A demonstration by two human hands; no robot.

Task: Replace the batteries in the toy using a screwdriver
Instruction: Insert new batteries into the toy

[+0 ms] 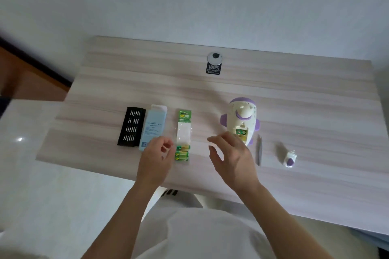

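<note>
Above the table [294, 94], left hand [155, 160] beside battery pack [182, 136], right hand [231, 157] empty

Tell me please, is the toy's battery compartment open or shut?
Open: the toy shows exposed contacts, and its cover lies apart.

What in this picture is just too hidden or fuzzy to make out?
Head view, the only one:
- Toy: its near end and part of the open battery bay sit behind the right hand.
- Blue case: its near corner is covered by the left hand; label print too small.
- Battery pack: how many cells remain is blurred.
- Bit tray: bit shapes too small.
</note>
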